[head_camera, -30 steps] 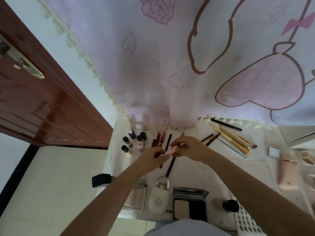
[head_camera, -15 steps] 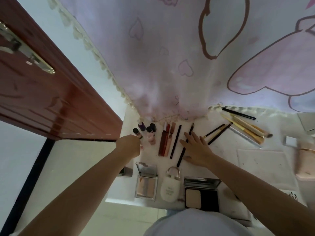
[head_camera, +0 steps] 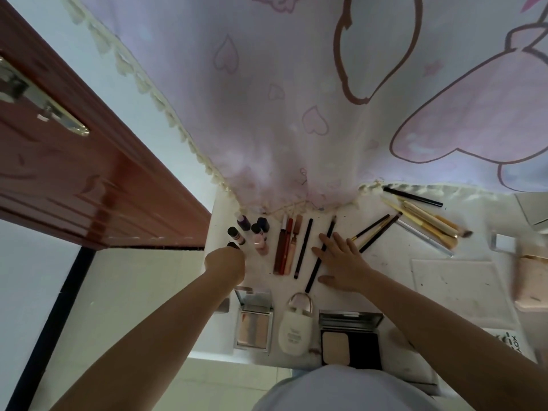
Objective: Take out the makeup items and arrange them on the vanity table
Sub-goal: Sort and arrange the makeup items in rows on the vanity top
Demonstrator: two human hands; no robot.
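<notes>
My left hand [head_camera: 226, 262] curls over a small black-capped bottle [head_camera: 234, 246] near the vanity table's [head_camera: 450, 280] left edge; I think it grips it, though the fingers are hidden. My right hand [head_camera: 341, 258] lies flat, fingers spread, on a black pencil [head_camera: 321, 253]. Lip tubes [head_camera: 286, 246] sit between the hands. Brushes [head_camera: 427, 221] fan toward the curtain [head_camera: 296, 99]. Two compacts [head_camera: 254, 321] hug the near edge.
</notes>
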